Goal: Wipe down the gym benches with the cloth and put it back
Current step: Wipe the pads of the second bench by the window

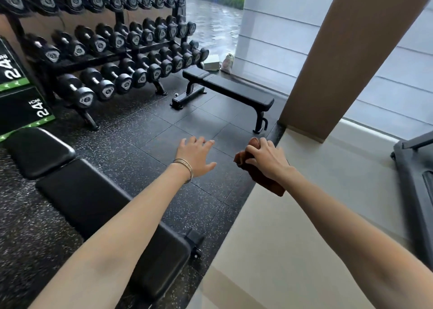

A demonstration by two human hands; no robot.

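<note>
My right hand (267, 159) is shut on a bunched brown cloth (262, 179), held over the edge where the dark floor meets a pale ledge (316, 215). My left hand (195, 155) hovers open above the floor, fingers spread, with thin bangles on the wrist. A black padded bench (91, 198) runs under my left forearm at the lower left. A second black flat bench (234, 89) stands farther ahead, near the window.
A dumbbell rack (112, 46) with several rows of black dumbbells fills the left back. A brown pillar (339, 57) rises from the ledge on the right. Black equipment frame (414, 191) at the far right. A small bag (227, 63) and a box (212, 63) sit behind the far bench.
</note>
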